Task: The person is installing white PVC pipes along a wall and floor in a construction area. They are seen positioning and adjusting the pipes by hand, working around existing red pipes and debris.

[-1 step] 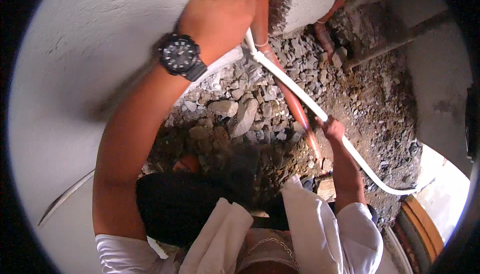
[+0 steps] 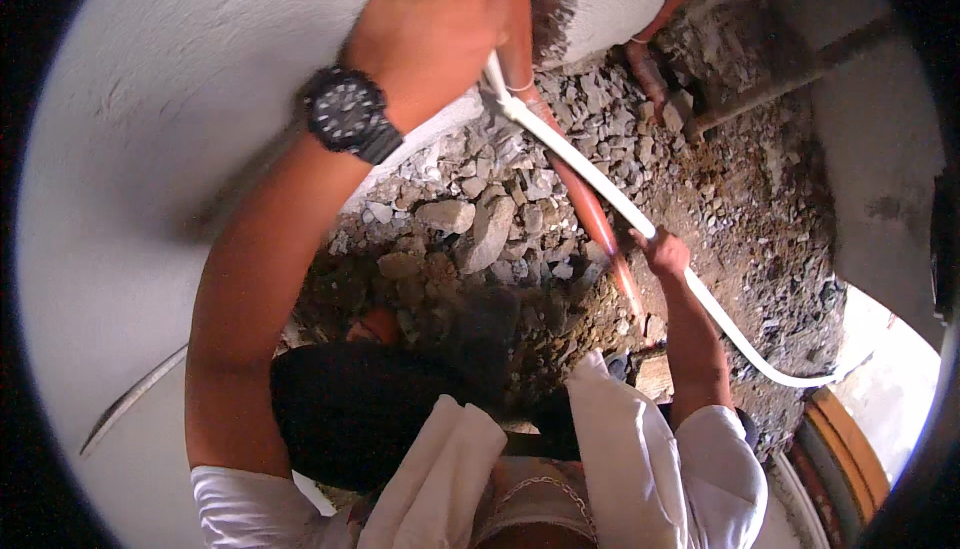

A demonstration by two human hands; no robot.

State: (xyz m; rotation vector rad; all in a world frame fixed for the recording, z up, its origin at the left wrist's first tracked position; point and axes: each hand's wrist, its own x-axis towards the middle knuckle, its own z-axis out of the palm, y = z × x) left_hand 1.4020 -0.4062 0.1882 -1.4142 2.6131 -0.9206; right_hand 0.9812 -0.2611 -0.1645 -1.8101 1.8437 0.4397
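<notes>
A long white pipe [image 2: 593, 179] slants from the top middle down to the lower right, where it curves. Around its middle my right hand [image 2: 666, 253] is closed. Higher up the pipe has a joint, and past it a short stretch runs up beneath my left hand [image 2: 425, 34]. That hand, with a black watch [image 2: 346, 109] on its wrist, is against the wall beside a thick orange-brown pipe [image 2: 515, 19]. Its fingers are curled at the upper edge near a dark spot; what they grip is hidden.
Broken stones [image 2: 487, 234] and soil cover the ground. A second reddish pipe [image 2: 648, 79] comes down at the upper right. A rough white wall [image 2: 150, 149] stands on the left, a grey one [image 2: 880, 169] on the right. Curved orange strips [image 2: 848, 439] lie at the lower right.
My left hand and wrist have shifted slightly to the left, and the upper end of the white pipe has moved a little with them. My right hand keeps its hold.
</notes>
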